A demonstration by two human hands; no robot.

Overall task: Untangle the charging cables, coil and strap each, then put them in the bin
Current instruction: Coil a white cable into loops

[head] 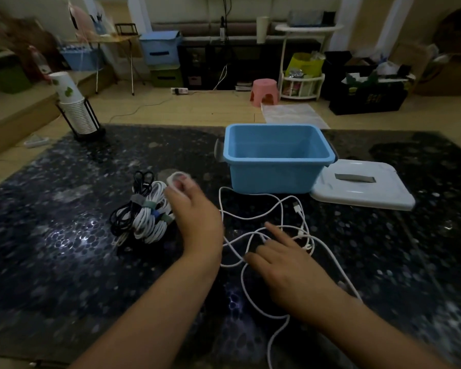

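On the dark speckled table [64, 235], seen from the head camera: loose white cable [253, 217] sprawled in overlapping loops between the hands and the blue bin [277, 158], one plug end lying free just in front of the bin. Left of that, a bundle of coiled cables [144, 214], black and white, already strapped with grey and green bands, sitting on the table and not yet in the bin. Bin open and apparently holding nothing, white lid [357, 185] set down beside it on the right. Left hand [194, 209] raised near the bundle, fingers [179, 185] pinching a small pale loop, blurred, probably a strap. Right hand [285, 267] resting on the tangle, fingers spread and relaxed, grasping nothing, index tip on a strand. Stack of paper cups [72, 107] in a holder at the far left corner. Judged step: untangling the last loose cable, with coiling and strapping to follow. Next move calls for finding a free end, drawing it out of the crossings without tightening a knot, then winding even loops before wrapping the strap
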